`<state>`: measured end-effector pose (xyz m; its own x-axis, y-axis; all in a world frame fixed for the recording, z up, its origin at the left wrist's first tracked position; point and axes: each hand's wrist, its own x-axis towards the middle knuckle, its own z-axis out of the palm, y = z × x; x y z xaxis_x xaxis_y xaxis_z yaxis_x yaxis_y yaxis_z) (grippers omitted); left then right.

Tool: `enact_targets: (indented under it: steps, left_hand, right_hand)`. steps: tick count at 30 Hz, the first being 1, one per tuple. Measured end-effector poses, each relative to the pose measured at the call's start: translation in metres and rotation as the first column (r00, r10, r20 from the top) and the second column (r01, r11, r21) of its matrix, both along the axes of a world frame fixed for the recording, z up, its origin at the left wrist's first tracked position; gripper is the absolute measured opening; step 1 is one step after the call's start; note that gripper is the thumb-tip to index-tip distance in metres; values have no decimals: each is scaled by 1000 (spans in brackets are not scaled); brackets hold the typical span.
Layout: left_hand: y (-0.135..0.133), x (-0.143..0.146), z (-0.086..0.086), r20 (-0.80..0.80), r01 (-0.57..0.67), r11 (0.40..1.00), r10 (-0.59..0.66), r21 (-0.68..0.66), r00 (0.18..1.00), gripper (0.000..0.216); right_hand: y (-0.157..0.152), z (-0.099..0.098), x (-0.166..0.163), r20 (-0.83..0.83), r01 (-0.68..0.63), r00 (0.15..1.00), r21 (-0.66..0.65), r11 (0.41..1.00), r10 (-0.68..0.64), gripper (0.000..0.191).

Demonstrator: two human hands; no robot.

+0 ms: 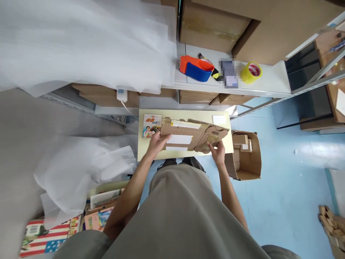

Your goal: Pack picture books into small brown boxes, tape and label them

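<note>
The left hand and right hand each pinch the cardboard over the table, apparently still flat and unformed, with the book unwrapped beside it and the tape left on the shelf.

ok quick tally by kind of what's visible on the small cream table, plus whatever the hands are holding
Book with a picture cover: 1
Flattened cardboard box, held by the left hand and right hand: 1
Small white rectangle, perhaps paper or a label: 1
Total: 3
</note>
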<state>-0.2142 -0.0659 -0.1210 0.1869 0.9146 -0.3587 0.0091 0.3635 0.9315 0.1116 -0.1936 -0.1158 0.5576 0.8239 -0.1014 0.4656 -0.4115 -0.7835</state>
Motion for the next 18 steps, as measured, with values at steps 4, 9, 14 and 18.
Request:
enact_targets:
  steps: [4,9,14,18]
  left_hand:
    - [10,15,-9,-82,24,999,-21,35,996,56]
    - [12,32,-31,-319,22,1000,-21,1,947,26]
    - [10,43,-53,-472,8,990,-73,-139,878,26]
    - [9,51,-56,-401,58,995,-85,-79,912,21]
  right_hand:
    - [18,-12,31,-64,-29,998,-67,997,24,57]
    - [35,-31,63,-267,-140,957,-76,987,115,58]
    - [41,-50,81,-343,-194,927,-96,976,151,49]
    - [44,-51,98,-381,-230,907,-93,969,179,44]
